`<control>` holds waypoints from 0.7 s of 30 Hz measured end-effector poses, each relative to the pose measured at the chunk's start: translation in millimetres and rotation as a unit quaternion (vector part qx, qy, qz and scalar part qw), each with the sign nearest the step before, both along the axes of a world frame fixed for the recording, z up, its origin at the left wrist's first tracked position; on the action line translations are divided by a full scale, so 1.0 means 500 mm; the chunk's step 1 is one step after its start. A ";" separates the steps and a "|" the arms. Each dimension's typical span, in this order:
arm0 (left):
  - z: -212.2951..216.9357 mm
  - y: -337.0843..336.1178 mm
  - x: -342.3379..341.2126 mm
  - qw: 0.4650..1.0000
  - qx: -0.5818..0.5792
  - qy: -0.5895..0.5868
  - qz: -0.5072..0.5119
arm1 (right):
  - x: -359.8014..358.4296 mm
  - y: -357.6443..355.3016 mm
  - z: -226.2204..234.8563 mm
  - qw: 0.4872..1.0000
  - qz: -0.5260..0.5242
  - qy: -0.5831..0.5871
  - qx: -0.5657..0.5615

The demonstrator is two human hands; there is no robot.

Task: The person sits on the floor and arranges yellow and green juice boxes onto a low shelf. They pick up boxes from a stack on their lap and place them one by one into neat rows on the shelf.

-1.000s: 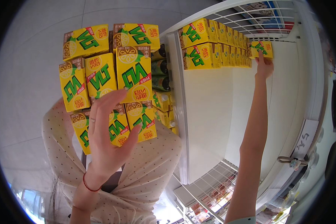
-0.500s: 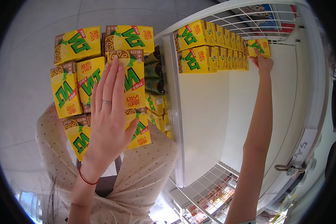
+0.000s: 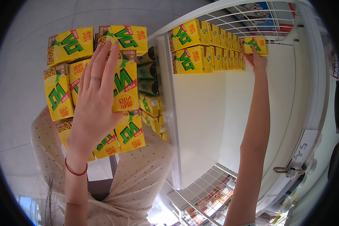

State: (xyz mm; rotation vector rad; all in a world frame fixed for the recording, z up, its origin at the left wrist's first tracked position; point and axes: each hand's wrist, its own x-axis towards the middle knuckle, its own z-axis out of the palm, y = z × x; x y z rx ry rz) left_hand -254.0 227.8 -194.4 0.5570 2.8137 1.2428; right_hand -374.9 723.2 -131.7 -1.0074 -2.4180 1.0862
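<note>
My left hand [image 3: 90, 98] lies over a block of yellow drink cartons [image 3: 58, 92], fingers stretched out and a little apart. Its fingertips reach the far cartons, and it hides part of several others. One drink carton [image 3: 125, 81] sits higher than those around it, beside my fingers. At the far end of the white shelf [image 3: 197, 109], my right hand [image 3: 258, 61] grips a single drink carton [image 3: 248, 42] with fingers over its top. That carton is at the back end of a double-stacked row of matching cartons [image 3: 186, 34]; whether it rests on others is hidden.
A white wire rack [image 3: 248, 17] borders the shelf's far side, with another wire grid [image 3: 205, 188] at its near end. Dark bottles [image 3: 148, 71] and more yellow cartons stand below the shelf's left edge. A tag [image 3: 304, 148] hangs from the right rail.
My left hand has slid farther forward over the cartons, its fingers spreading more. The whole scene has shifted slightly left in view. My right hand stays on the same carton.
</note>
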 end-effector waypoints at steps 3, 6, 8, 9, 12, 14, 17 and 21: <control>0.002 0.001 -0.005 1.000 0.012 0.003 -0.010 | 0.016 -0.002 0.021 0.999 0.006 -0.023 -0.049; 0.009 -0.019 -0.010 1.000 0.007 0.014 -0.009 | 0.047 -0.109 0.078 0.988 0.023 -0.131 -0.075; 0.008 -0.027 -0.006 1.000 0.014 0.022 -0.001 | 0.096 -0.179 0.105 0.994 0.071 -0.079 -0.009; 0.012 -0.033 0.000 0.998 0.049 0.029 0.014 | 0.122 -0.221 0.106 0.994 0.098 -0.055 0.016; 0.021 -0.025 0.016 0.984 0.166 0.023 0.059 | 0.228 -0.366 0.098 0.960 0.275 0.047 -0.022; 0.036 -0.002 0.040 0.961 0.256 -0.026 0.098 | 0.294 -0.437 0.075 0.891 0.450 0.041 -0.034; 0.074 0.030 0.089 0.890 0.375 -0.201 0.163 | 0.346 -0.590 0.057 0.861 0.508 -0.037 0.004; 0.093 0.091 0.135 0.883 0.383 -0.243 0.119 | 0.407 -0.671 -0.022 0.928 0.347 0.132 0.014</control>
